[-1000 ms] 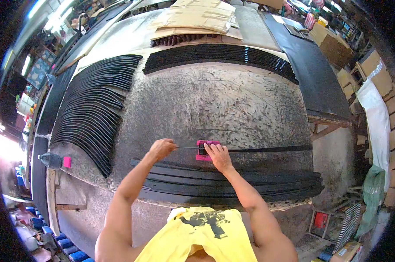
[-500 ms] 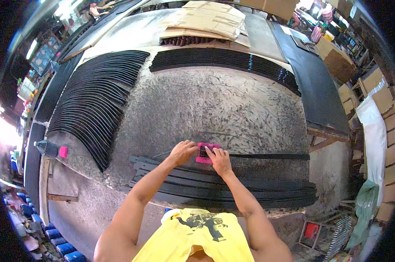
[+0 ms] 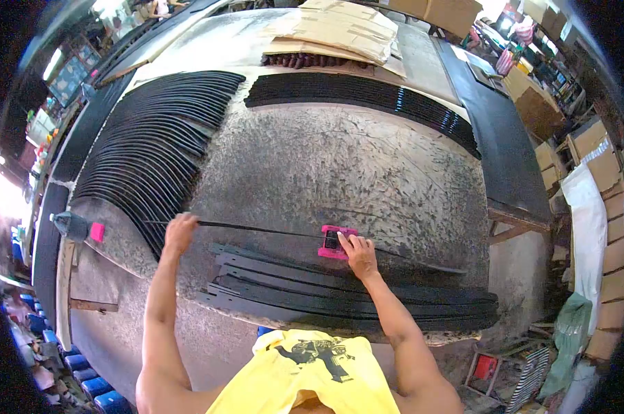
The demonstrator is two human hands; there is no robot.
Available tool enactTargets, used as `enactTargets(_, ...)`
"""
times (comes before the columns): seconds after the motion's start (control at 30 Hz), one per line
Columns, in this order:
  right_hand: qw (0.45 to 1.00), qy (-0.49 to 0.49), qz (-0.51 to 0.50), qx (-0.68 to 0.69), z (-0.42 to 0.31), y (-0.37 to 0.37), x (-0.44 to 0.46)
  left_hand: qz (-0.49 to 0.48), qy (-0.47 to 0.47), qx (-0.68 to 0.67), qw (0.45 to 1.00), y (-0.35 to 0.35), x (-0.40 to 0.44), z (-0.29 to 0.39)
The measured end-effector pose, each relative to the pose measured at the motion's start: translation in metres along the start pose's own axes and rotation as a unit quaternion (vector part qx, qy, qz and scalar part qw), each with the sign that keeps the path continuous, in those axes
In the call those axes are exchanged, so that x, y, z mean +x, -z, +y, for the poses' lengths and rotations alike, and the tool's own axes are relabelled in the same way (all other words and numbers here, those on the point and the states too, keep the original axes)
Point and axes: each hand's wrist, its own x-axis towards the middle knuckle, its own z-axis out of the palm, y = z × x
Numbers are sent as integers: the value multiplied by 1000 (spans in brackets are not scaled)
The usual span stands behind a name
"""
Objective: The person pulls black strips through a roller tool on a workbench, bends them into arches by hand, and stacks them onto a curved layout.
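Observation:
My left hand (image 3: pixel 180 233) is closed on a thin black strip (image 3: pixel 257 229), near the lower end of the row of black strips on the left. That strip runs right to a pink tool (image 3: pixel 334 241) with a dark centre, and a tail of it lies on the table beyond. My right hand (image 3: pixel 360 255) rests on the tool's right side, its fingers spread over it. Below both hands lies a pile of flat black strips (image 3: pixel 353 293) along the table's near edge.
Many thin black strips (image 3: pixel 143 145) lie side by side at the left, and another row (image 3: pixel 353 92) at the back. Cardboard sheets (image 3: pixel 339 31) sit behind. A bottle (image 3: pixel 71 225) and a pink block (image 3: pixel 97 232) stand at the left edge. Other people are in the background.
My left hand went right to the pink tool, then moved far left with the strip. The strip's right end has drawn closer to the tool. My right hand stayed at the tool.

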Motion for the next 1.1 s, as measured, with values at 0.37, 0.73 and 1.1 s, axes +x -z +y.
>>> enactTargets(0.37,998,-13,-51,-25,-9,3,8,9,174,118,978,47,-51,-272)
enactTargets(0.73,999,19,-12,33,-106,-14,77,14,214,302,929,103,-146,-570)
enactTargets(1.1,995,-46,47,-71,92,186,47,-159,248,86,952,208,-84,-245)
